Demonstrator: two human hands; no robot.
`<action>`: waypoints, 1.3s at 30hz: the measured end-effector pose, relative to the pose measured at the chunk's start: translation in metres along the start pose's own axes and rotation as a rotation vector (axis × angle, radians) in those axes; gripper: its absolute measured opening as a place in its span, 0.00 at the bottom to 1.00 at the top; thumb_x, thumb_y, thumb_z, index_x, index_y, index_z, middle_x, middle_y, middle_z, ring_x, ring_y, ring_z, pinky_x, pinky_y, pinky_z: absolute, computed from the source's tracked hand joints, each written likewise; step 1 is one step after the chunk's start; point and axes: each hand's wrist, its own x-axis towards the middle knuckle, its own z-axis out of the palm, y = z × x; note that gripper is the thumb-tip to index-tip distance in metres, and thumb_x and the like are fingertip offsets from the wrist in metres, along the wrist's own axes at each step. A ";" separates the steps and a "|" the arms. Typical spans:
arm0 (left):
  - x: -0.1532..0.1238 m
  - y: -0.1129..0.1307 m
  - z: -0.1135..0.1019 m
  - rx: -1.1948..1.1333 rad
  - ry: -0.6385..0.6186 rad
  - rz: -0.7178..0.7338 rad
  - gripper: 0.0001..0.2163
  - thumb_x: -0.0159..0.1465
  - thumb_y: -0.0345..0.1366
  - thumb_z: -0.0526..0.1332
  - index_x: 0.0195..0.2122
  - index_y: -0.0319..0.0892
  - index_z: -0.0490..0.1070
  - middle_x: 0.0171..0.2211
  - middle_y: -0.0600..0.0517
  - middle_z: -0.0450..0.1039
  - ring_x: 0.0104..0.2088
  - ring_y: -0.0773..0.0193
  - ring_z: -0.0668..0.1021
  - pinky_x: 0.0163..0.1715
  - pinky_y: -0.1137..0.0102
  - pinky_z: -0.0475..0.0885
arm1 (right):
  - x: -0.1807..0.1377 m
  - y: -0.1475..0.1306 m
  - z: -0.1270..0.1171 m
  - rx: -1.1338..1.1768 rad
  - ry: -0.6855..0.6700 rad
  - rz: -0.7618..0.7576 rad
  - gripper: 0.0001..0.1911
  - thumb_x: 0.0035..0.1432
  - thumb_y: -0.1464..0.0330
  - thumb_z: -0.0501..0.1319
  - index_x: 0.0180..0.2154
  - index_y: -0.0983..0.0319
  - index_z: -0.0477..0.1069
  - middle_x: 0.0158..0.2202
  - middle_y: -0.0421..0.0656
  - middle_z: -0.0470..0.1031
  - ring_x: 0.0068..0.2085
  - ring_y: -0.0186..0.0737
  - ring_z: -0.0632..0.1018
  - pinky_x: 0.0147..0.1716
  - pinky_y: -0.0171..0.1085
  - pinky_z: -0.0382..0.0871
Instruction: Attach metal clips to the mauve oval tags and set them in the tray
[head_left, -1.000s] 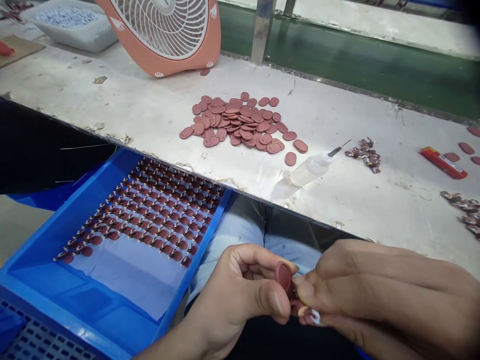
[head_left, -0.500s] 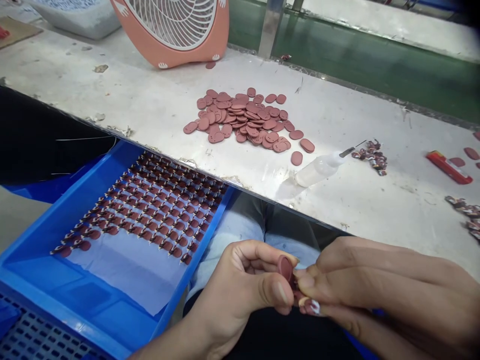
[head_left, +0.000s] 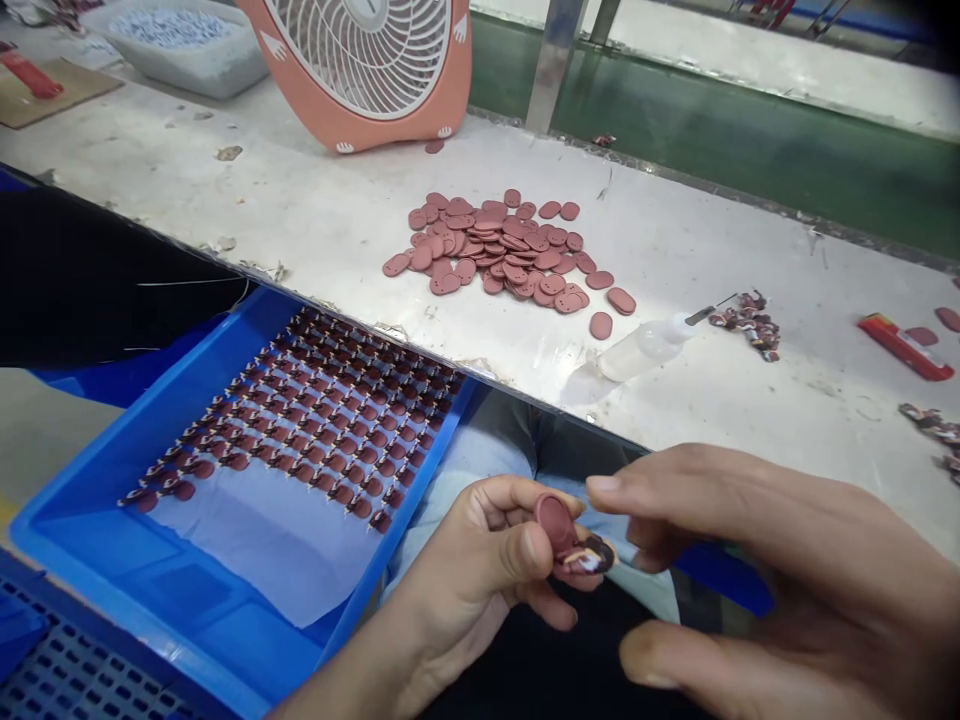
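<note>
Between the thumb and fingers of my left hand (head_left: 487, 560) is a small painted figurine on an oval base (head_left: 555, 522); the reddish-brown base faces up and the dark-haired, white-and-brown figure points to the right. My right hand (head_left: 750, 560) is just right of it, thumb and fingers spread, holding nothing. Many similar figurines on bases (head_left: 330, 420) stand in rows on a pale sheet (head_left: 247, 540) inside the blue bin (head_left: 112, 590) at the left. On the bench lies a heap of reddish-brown oval bases (head_left: 495, 245).
A clear squeeze bottle with a needle tip (head_left: 645, 347) lies beside a small pile of figures (head_left: 750, 325). Further right is a red lighter (head_left: 905, 347). An orange fan (head_left: 367, 110) and a tub of white-blue bits (head_left: 180, 45) stand at the back of the bench (head_left: 330, 215).
My right hand has let go of the figurine and moved off to the right, its fingers opening. My left hand keeps hold of it, its base now turned more toward me.
</note>
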 end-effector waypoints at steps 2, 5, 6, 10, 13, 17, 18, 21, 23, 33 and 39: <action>0.002 -0.001 -0.006 -0.020 -0.025 0.004 0.16 0.50 0.46 0.77 0.34 0.43 0.82 0.27 0.53 0.81 0.26 0.70 0.81 0.21 0.82 0.76 | 0.000 0.003 0.003 0.000 0.002 0.022 0.18 0.67 0.65 0.65 0.56 0.56 0.69 0.39 0.39 0.75 0.33 0.30 0.76 0.32 0.26 0.75; 0.004 -0.002 -0.013 -0.028 -0.050 0.009 0.17 0.51 0.48 0.76 0.34 0.41 0.82 0.28 0.53 0.80 0.26 0.71 0.81 0.21 0.81 0.77 | 0.001 0.009 0.011 0.036 -0.016 0.011 0.13 0.69 0.70 0.61 0.54 0.58 0.71 0.39 0.40 0.76 0.34 0.29 0.77 0.33 0.25 0.74; 0.004 -0.002 -0.015 -0.025 -0.052 0.013 0.17 0.51 0.48 0.76 0.34 0.41 0.82 0.28 0.53 0.79 0.26 0.71 0.80 0.21 0.81 0.77 | 0.001 0.011 0.013 0.051 -0.012 0.006 0.12 0.70 0.70 0.61 0.53 0.58 0.72 0.38 0.39 0.76 0.35 0.29 0.77 0.33 0.25 0.74; 0.003 -0.001 -0.018 -0.016 -0.042 0.029 0.18 0.51 0.48 0.76 0.35 0.40 0.82 0.30 0.52 0.80 0.26 0.72 0.80 0.21 0.81 0.77 | 0.007 0.015 0.020 0.112 -0.027 -0.002 0.09 0.70 0.69 0.61 0.51 0.56 0.73 0.34 0.36 0.76 0.34 0.27 0.77 0.32 0.25 0.73; 0.004 0.001 -0.020 -0.001 -0.038 0.036 0.20 0.50 0.50 0.76 0.37 0.41 0.82 0.32 0.51 0.81 0.27 0.70 0.80 0.21 0.80 0.77 | 0.012 0.016 0.021 0.126 -0.050 0.018 0.08 0.70 0.69 0.62 0.49 0.55 0.74 0.33 0.35 0.76 0.32 0.27 0.77 0.31 0.25 0.73; 0.006 0.005 -0.023 0.049 0.016 0.093 0.30 0.47 0.58 0.74 0.45 0.42 0.81 0.34 0.48 0.80 0.29 0.66 0.81 0.20 0.78 0.77 | 0.018 0.019 0.027 0.023 0.047 -0.035 0.05 0.69 0.69 0.61 0.45 0.58 0.75 0.31 0.37 0.75 0.29 0.28 0.77 0.27 0.25 0.72; 0.005 0.005 -0.023 0.063 0.095 0.161 0.30 0.47 0.58 0.74 0.45 0.42 0.80 0.35 0.49 0.79 0.29 0.66 0.81 0.20 0.78 0.77 | 0.019 0.020 0.031 -0.042 0.099 -0.060 0.05 0.69 0.70 0.60 0.44 0.59 0.75 0.30 0.38 0.74 0.28 0.29 0.77 0.26 0.25 0.72; 0.000 0.006 -0.021 0.110 0.390 0.429 0.21 0.45 0.49 0.79 0.36 0.42 0.79 0.28 0.55 0.74 0.24 0.71 0.74 0.18 0.80 0.73 | 0.019 0.026 0.048 -0.245 0.263 -0.131 0.06 0.66 0.74 0.62 0.45 0.63 0.74 0.32 0.43 0.76 0.28 0.32 0.77 0.26 0.29 0.72; -0.003 0.007 -0.017 0.164 0.474 0.522 0.20 0.41 0.44 0.81 0.30 0.42 0.77 0.24 0.56 0.72 0.23 0.72 0.70 0.16 0.81 0.68 | 0.019 0.030 0.061 -0.324 0.316 -0.194 0.11 0.64 0.77 0.64 0.48 0.63 0.73 0.33 0.43 0.77 0.28 0.34 0.77 0.28 0.32 0.73; -0.005 0.014 -0.025 0.297 0.575 0.570 0.13 0.52 0.42 0.76 0.30 0.41 0.77 0.27 0.53 0.74 0.26 0.69 0.72 0.17 0.78 0.67 | 0.039 0.051 0.093 -0.396 0.288 -0.380 0.14 0.62 0.79 0.66 0.50 0.68 0.73 0.32 0.42 0.78 0.28 0.34 0.77 0.31 0.34 0.72; -0.009 0.027 -0.041 0.484 0.784 0.581 0.16 0.53 0.49 0.72 0.33 0.41 0.76 0.29 0.50 0.77 0.26 0.66 0.75 0.16 0.76 0.68 | 0.038 0.042 0.100 -0.394 0.238 -0.443 0.09 0.64 0.78 0.64 0.47 0.71 0.74 0.28 0.42 0.78 0.25 0.34 0.76 0.26 0.36 0.70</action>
